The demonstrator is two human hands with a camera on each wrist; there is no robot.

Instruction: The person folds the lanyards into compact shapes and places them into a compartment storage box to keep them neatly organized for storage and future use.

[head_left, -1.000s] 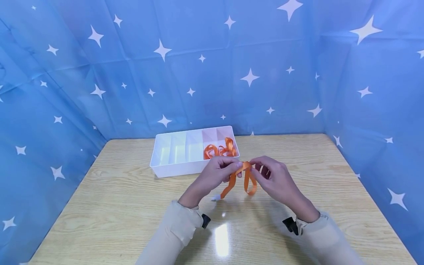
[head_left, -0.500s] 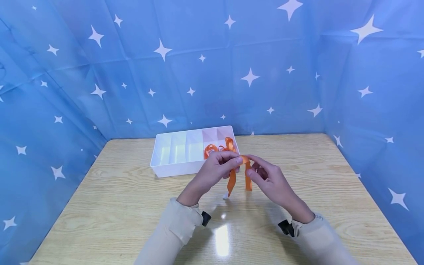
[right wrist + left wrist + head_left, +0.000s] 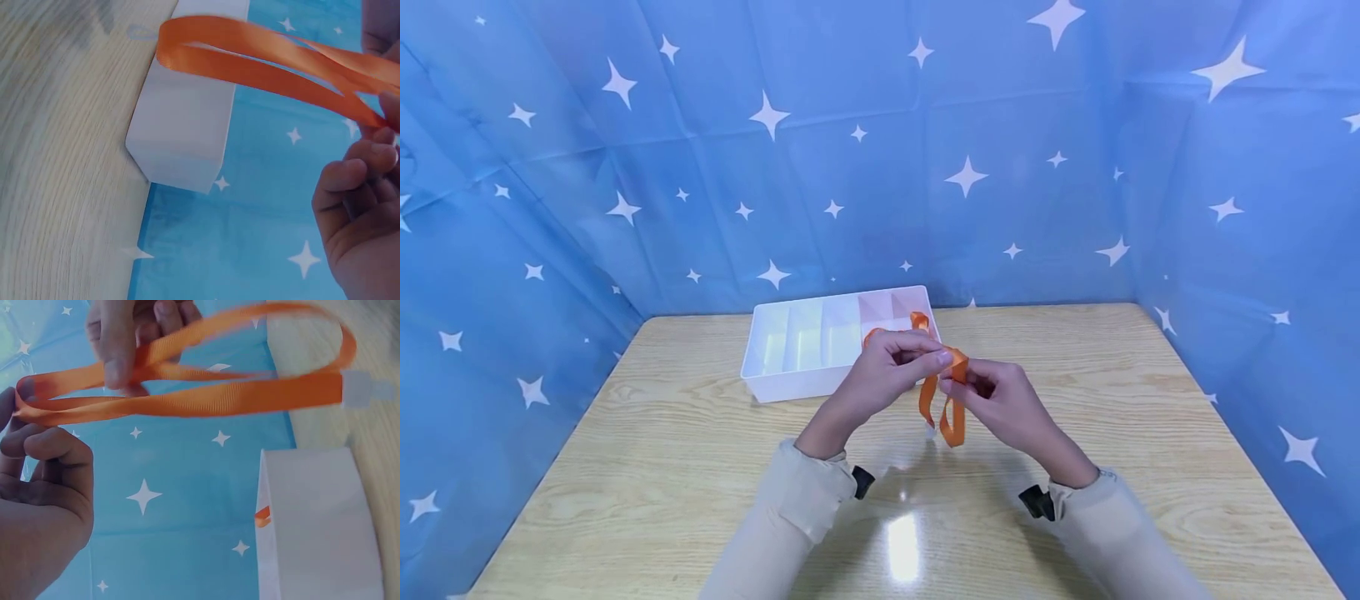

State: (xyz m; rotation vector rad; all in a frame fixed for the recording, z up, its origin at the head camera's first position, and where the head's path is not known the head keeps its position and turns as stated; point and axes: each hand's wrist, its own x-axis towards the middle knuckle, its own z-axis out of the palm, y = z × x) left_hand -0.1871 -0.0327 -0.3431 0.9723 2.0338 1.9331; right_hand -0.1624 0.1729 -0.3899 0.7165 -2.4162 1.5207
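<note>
An orange lanyard [image 3: 956, 423] hangs in folds between both hands above the table. My left hand [image 3: 886, 371] pinches its top bend between thumb and fingers. Just to the right, my right hand [image 3: 1003, 407] pinches the strap near that bend. In the left wrist view, the lanyard [image 3: 237, 395] stretches out in long loops and ends in a whitish, translucent end piece [image 3: 362, 390]. Its loop [image 3: 212, 37] also crosses the right wrist view. Behind the left hand, more orange strap [image 3: 919, 320] lies in the divided white box [image 3: 797, 385], partly hidden.
The white box stands at the back of the wooden table [image 3: 647, 467], its left compartments showing bare white floors. A blue curtain [image 3: 880, 183] with white stars rises behind the table and along its sides.
The right hand has shifted left and lower along the strap, and its fingers have drawn together on it. The left hand has risen slightly. The hanging loop has changed shape.
</note>
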